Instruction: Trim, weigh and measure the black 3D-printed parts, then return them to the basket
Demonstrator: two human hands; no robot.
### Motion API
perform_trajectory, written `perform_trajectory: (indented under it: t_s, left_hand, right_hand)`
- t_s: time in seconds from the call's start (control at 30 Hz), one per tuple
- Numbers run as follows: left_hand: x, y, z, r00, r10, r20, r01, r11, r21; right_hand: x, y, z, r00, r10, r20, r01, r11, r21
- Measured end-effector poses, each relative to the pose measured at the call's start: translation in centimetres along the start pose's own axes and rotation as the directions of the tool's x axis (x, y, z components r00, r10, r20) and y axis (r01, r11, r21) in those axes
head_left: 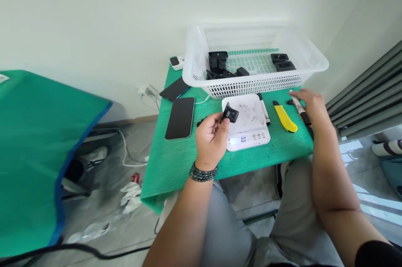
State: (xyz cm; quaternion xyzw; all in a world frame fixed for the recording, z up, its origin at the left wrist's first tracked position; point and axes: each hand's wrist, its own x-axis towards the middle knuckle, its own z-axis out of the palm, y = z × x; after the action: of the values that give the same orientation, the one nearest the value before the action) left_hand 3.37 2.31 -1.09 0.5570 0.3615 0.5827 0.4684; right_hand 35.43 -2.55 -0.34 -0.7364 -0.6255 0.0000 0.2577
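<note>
My left hand [211, 138] pinches a small black plastic part [230, 113] and holds it just above the white digital scale [251, 133], whose display reads 0.0. My right hand [309, 103] rests over a black marker [302, 112] at the right of the green mat; its fingers curl around the marker's near end. A yellow utility knife [285, 118] lies between the scale and my right hand. Another dark pen [265, 112] lies against the scale's right side.
A white plastic basket [201, 49] with several black parts stands at the back of the small green table [176, 162]. Two dark phones [180, 117] lie at the left. Another green table [31, 141] is at far left, cables and scraps on the floor.
</note>
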Motion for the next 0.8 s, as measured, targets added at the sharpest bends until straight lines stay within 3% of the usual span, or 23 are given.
perform_trajectory:
  t_s: [0.17, 0.27, 0.5, 0.63, 0.8]
  left_hand:
    - [-0.1, -0.7, -0.3, 0.987, 0.161, 0.008, -0.161, 0.977, 0.14]
    - [0.0, -1.3, -0.2, 0.945, 0.32, 0.063, -0.323, 0.892, 0.316]
    - [0.4, -2.6, 0.6, 0.848, 0.469, 0.248, -0.529, 0.716, 0.457]
    - [0.5, -3.0, 0.7, 0.807, 0.512, 0.294, -0.583, 0.612, 0.534]
    - [0.5, -3.1, 0.9, 0.793, 0.507, 0.339, -0.602, 0.565, 0.564]
  right_hand:
    - [-0.9, 1.0, -0.1, 0.978, 0.109, 0.176, -0.08, 0.983, -0.167]
    - [-1.1, 0.3, 0.3, 0.984, 0.124, 0.13, -0.104, 0.983, -0.153]
    - [-1.0, -2.1, 1.6, 0.995, 0.052, 0.087, -0.051, 0.999, -0.009]
    - [-1.0, -4.0, 3.0, 0.999, -0.027, 0.018, 0.026, 0.997, 0.068]
    - [-1.4, -7.2, 4.7, 0.986, -0.15, -0.07, 0.166, 0.891, 0.422]
